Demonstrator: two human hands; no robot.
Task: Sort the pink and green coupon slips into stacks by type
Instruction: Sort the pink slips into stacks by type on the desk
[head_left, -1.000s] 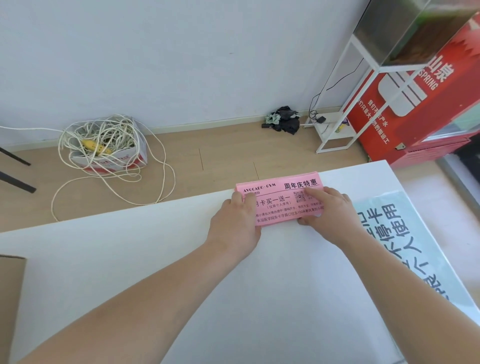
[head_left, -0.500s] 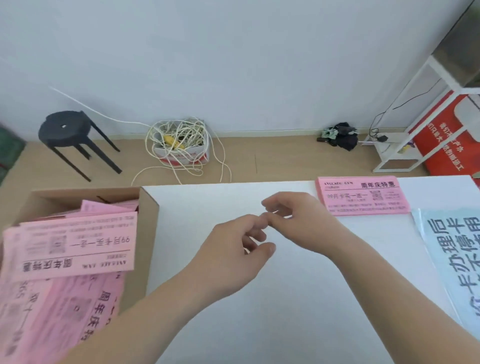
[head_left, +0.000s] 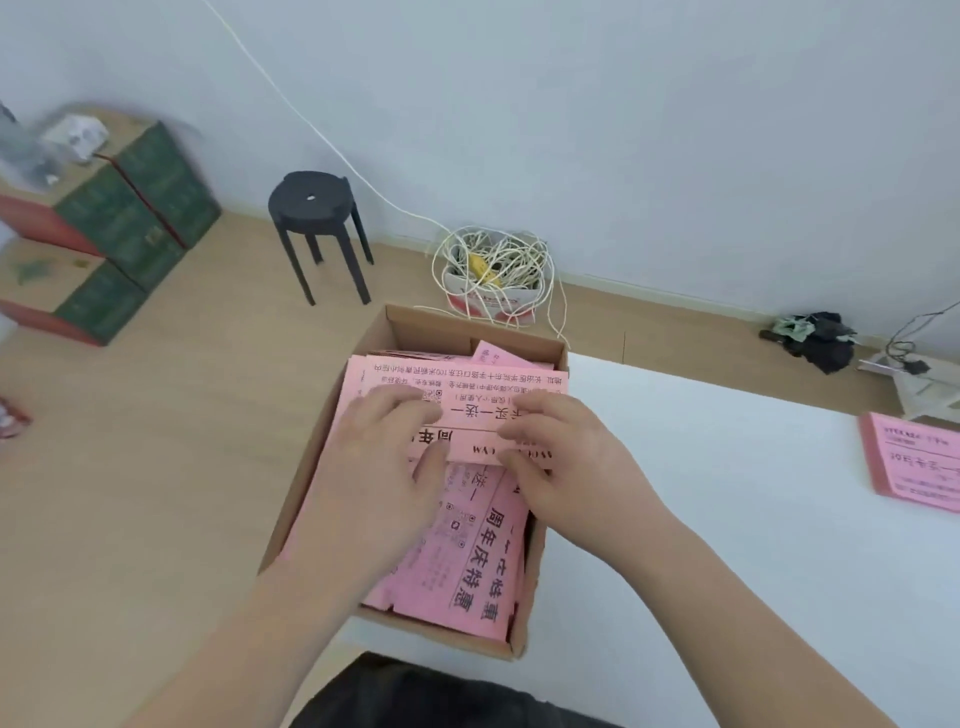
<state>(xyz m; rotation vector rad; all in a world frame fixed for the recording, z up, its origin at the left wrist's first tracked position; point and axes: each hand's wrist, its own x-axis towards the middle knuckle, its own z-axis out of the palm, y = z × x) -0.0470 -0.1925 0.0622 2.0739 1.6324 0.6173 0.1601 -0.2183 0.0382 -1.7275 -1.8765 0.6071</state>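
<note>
A cardboard box left of the white table holds several loose pink coupon slips. Both hands are inside it on the top bundle of pink slips, which lies upside down to me. My left hand grips the bundle's left part, fingers above and thumb at its near edge. My right hand grips its right part the same way. A sorted pink stack lies on the table at the far right. No green slips show.
On the wooden floor stand a black stool, a small box of tangled white cord and green and red cartons at left. A dark cloth heap and a white rack's foot lie by the wall at right.
The view swung left from the table to the box. Both hands left the pink stack on the table, crossed over empty, and now grip a bundle of pink slips in the box.
</note>
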